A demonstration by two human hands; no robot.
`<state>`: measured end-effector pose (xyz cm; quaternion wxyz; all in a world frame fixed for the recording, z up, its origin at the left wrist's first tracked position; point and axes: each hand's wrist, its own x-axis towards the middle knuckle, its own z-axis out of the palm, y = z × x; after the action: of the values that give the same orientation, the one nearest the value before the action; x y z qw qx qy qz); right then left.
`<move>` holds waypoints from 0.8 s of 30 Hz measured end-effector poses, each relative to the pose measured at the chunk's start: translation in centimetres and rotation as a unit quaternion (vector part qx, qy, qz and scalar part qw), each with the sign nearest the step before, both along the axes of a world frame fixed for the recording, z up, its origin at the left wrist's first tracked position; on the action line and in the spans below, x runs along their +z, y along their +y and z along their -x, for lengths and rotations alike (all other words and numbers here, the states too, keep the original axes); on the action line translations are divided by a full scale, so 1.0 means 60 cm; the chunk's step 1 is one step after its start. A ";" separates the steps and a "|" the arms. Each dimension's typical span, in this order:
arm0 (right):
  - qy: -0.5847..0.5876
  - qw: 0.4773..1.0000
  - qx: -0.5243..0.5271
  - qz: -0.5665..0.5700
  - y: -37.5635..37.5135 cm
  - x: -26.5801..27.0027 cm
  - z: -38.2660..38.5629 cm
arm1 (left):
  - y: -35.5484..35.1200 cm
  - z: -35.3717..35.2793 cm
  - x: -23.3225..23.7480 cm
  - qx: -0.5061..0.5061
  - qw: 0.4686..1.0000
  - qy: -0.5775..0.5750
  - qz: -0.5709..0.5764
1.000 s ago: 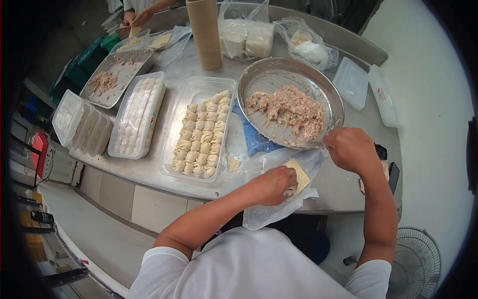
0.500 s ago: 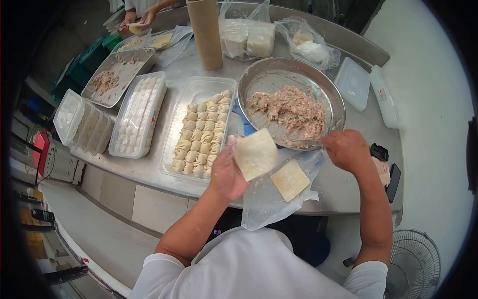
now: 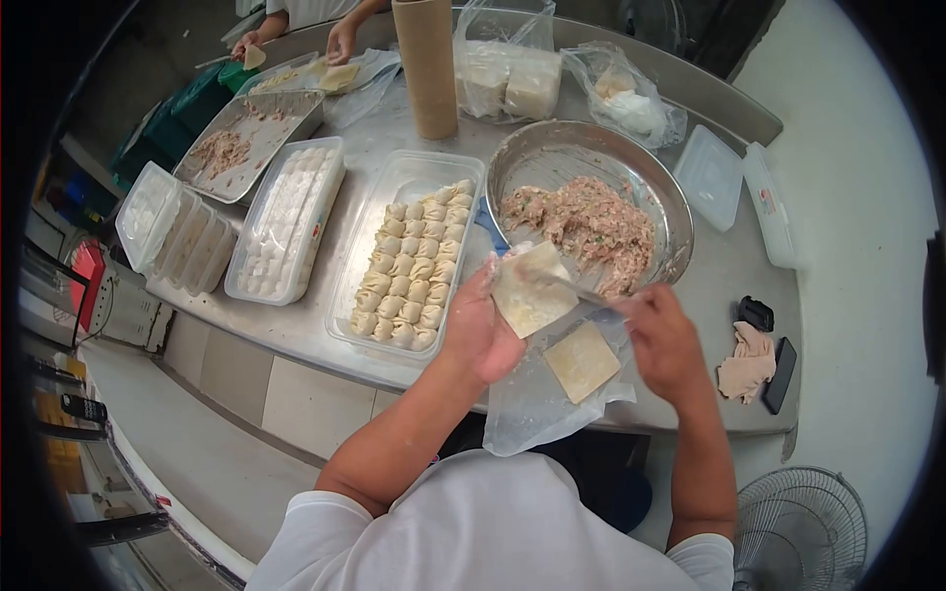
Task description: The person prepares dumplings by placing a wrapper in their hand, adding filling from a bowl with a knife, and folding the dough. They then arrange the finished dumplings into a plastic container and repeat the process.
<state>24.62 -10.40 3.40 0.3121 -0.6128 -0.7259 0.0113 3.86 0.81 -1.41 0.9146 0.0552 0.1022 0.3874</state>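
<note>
My left hand (image 3: pixel 483 330) holds up a square dumpling wrapper (image 3: pixel 527 307) on its fingers and palm. Closed around the handle of a thin metal spreader (image 3: pixel 583 293), my right hand (image 3: pixel 666 343) brings the blade against the wrapper's face. Whether meat is on the blade is too blurred to tell. Below my hands, a stack of square wrappers (image 3: pixel 581 362) rests on a plastic sheet (image 3: pixel 522 414). Just beyond stands a round steel bowl (image 3: pixel 678 222) with minced meat filling (image 3: pixel 586 225). To the left, a clear container (image 3: pixel 379 182) holds rows of folded dumplings (image 3: pixel 412 261).
Further left are a filled plastic box (image 3: pixel 288 227), several stacked containers (image 3: pixel 177 236) and a metal tray (image 3: pixel 304 118) with meat. A cardboard tube (image 3: pixel 426 74) stands upright. Lids (image 3: pixel 709 177), a cloth (image 3: pixel 747 364) and a phone (image 3: pixel 780 376) lie right. Another person's hand (image 3: pixel 341 41) works opposite.
My right hand has moved the spreader from the bowl's near edge to the wrapper in my left hand. The other person's hands have moved apart, and the view has shifted slightly.
</note>
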 end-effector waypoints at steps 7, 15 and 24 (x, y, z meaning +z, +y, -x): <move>-0.222 0.973 -0.054 0.018 -0.010 0.034 -0.045 | -0.004 0.022 -0.032 0.074 0.991 0.099 -0.048; -0.300 0.943 -0.056 0.135 0.039 0.016 -0.064 | -0.034 0.039 -0.039 0.073 0.988 0.138 0.013; -0.080 0.994 0.027 0.062 0.013 0.030 -0.090 | -0.030 0.010 -0.049 0.030 0.991 0.125 0.028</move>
<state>30.04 -9.59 5.18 0.2140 -0.6098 -0.7630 0.0155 3.27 -0.98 -4.37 0.8840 0.0739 0.2279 0.4014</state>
